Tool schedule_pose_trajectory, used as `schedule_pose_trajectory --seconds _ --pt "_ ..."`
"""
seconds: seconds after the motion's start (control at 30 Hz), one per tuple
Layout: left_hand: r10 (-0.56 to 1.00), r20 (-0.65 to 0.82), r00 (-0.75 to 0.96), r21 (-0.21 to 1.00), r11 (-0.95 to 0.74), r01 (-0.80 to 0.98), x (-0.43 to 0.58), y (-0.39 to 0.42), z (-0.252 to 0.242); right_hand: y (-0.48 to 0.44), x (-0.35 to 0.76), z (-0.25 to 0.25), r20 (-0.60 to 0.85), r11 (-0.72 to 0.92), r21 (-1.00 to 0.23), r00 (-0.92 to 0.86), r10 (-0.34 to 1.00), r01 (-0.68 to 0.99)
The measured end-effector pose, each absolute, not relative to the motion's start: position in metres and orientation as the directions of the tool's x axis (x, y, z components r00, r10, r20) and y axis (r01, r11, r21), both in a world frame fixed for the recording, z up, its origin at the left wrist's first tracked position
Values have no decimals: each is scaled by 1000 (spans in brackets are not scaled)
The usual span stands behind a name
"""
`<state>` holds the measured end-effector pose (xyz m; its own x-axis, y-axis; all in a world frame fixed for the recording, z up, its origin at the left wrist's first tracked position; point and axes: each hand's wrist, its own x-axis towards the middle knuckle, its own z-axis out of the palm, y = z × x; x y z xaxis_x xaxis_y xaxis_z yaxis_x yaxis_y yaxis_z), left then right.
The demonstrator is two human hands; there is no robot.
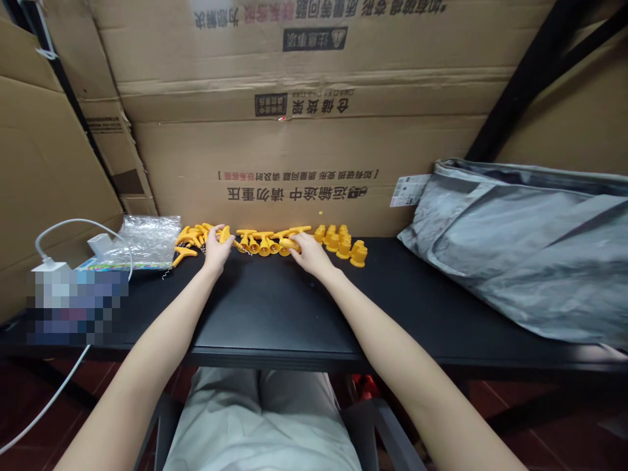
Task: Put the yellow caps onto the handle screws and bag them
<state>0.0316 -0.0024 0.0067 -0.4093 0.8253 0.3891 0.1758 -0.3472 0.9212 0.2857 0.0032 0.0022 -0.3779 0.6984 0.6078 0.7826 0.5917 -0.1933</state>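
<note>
Both my arms reach to the far edge of a black table (275,314). My left hand (216,247) rests by a heap of yellow T-shaped plastic pieces (193,237), its fingers curled on one yellow piece (224,233). My right hand (308,251) lies on the right end of a row of assembled yellow pieces (262,242), fingers closed over one of them (287,245). A cluster of short yellow caps (343,243) stands just right of that hand.
Cardboard boxes (294,144) wall the back and left. A crumpled clear plastic bag (147,239) lies left of the heap, with a white charger and cable (98,243) beside it. A large grey bag (530,248) covers the table's right side.
</note>
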Motion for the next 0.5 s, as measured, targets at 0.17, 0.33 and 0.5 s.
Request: schedule_pose_trajectory --seconds 0.17,0.33,0.5 --pt "942 158 -295 948 -228 -222 49 -9 8 -1 274 -3 601 736 -171 -523 605 655" --pt "966 83 -244 893 -181 -412 53 -16 14 -4 272 -3 564 732 -158 -548 618 662" --pt "972 52 -230 873 -156 -463 51 -15 16 -6 271 -2 550 711 -144 -542 636 688"
